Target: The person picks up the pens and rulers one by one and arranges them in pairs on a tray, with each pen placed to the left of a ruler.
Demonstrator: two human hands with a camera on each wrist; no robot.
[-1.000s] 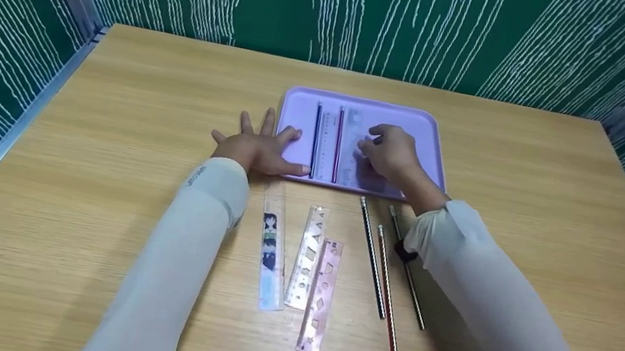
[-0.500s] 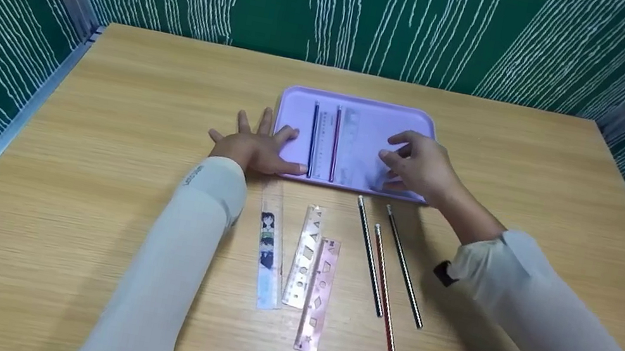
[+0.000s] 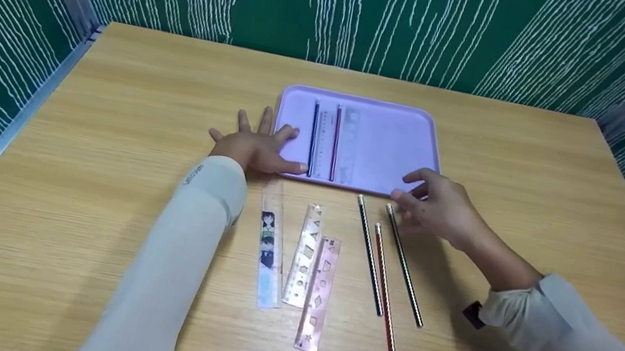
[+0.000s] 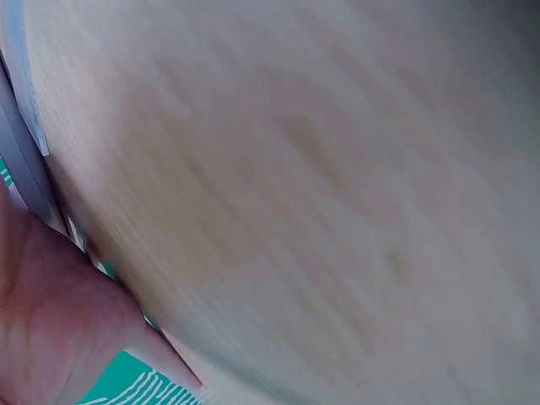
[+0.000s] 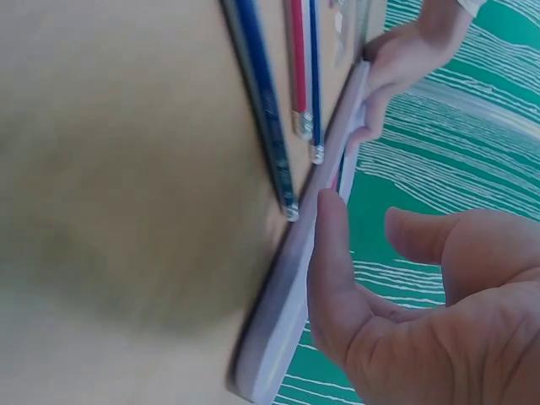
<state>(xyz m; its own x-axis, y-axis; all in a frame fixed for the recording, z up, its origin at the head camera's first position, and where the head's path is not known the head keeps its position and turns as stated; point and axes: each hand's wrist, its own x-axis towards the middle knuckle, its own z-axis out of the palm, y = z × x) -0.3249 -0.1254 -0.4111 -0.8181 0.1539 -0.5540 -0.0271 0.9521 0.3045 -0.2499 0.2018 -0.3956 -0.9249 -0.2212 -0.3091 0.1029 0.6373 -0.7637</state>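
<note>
Spread flat, my left hand [image 3: 256, 149] rests at the left edge of a lilac tray [image 3: 391, 147], its thumb over the front rim. In the tray lie a dark pencil [image 3: 313, 140], a clear ruler [image 3: 325, 145], a red pencil [image 3: 336, 144] and a second clear ruler [image 3: 348, 149], side by side. My right hand [image 3: 445, 208] hovers near the tray's front right corner, fingers loosely bent and holding nothing. Just below its fingertips is the eraser end of a dark striped pencil [image 3: 405, 269]. The right wrist view shows that pencil [image 5: 268, 114] beside the tray rim [image 5: 270, 354].
On the wooden table before the tray lie another dark pencil [image 3: 369, 253], a red striped pencil [image 3: 385, 291], a ruler with cartoon figures [image 3: 266, 257], a clear stencil ruler [image 3: 302, 264] and a pink stencil ruler [image 3: 318, 299]. Green walls [image 3: 285, 3] border the table.
My right hand has moved from above the second clear ruler in the tray rightward and toward me, to the front right corner. The left hand stays put.
</note>
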